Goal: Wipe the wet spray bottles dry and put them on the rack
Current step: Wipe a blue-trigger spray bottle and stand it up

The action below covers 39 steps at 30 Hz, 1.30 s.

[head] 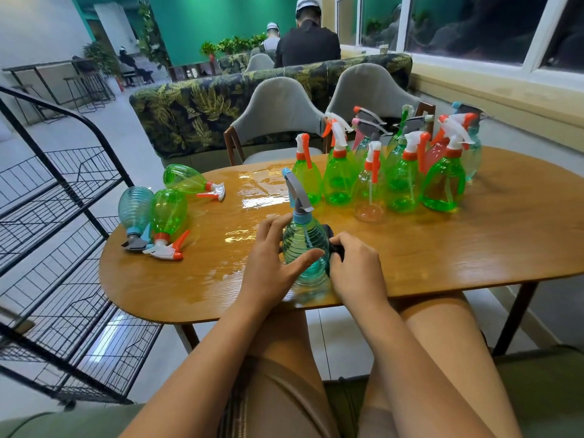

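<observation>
schematically, from largest to smallest: black wire rack (72, 165) stands off the table's left end, on the person's left, with no bottle visible on its shelves. oval wooden table (458, 248), its middle glossy with water. standing cluster of spray bottles (401, 178) at the far right, well apart from the rack. three lying bottles (167, 213) near the left edge, the side closest to the rack. teal ribbed bottle (305, 248) upright near the front edge, long axis vertical, grey trigger head on top. left hand (268, 263) grips its left flank, thumb laid across the front and fingers wrapped behind. right hand (354, 267) curls round a dark cloth (335, 246) and presses it to the bottle's right flank (wiping appears under way, not finished). the rack lies leftward from the grip, so the left hand, already holding the bottle and nearer that side, is the likely carrier; the bottle would probably travel upright.
</observation>
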Tool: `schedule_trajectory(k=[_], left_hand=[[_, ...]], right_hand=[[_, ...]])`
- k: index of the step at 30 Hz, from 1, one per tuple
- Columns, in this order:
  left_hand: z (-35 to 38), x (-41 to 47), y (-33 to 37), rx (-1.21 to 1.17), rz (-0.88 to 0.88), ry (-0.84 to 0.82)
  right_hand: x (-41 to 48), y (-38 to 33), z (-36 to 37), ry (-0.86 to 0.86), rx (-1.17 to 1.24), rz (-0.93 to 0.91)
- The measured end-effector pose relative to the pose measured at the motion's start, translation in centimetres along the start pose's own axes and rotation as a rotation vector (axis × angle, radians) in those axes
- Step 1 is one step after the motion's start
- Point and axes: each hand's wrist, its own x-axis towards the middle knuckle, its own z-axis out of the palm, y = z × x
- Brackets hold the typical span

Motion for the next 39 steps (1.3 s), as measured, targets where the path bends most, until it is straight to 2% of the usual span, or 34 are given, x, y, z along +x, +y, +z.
schedule_trajectory(k=[4,9,11,14,24,31,39], left_hand=[[0.0,0.0,-0.2,0.029,0.004,0.006],[-0.1,0.0,0.1,0.031,0.01,0.006],[-0.1,0.0,0.2,0.02,0.025,-0.003],[-0.1,0.0,0.3,-0.001,0.013,-0.029],[0.1,-0.1,0.4,-0.045,-0.033,-0.042],[0.1,-0.1,-0.3,0.0,0.003,0.001],[0.0,0.1,0.1,-0.011,-0.035,0.012]], right_hand=[[-0.2,-0.1,0.0,0.055,0.048,-0.037],[-1.0,-2.2,-1.3,0.262,0.09,-0.267],[-1.4,-3.0,-1.7,0.302,0.104,-0.357],[-1.6,-3.3,-1.7,0.328,0.108,-0.394],[-0.7,-1.9,-1.3,0.234,0.118,-0.218],[-0.2,-0.3,-0.4,-0.001,-0.008,-0.021],[-0.2,-0.4,-0.3,-0.003,-0.004,-0.017]])
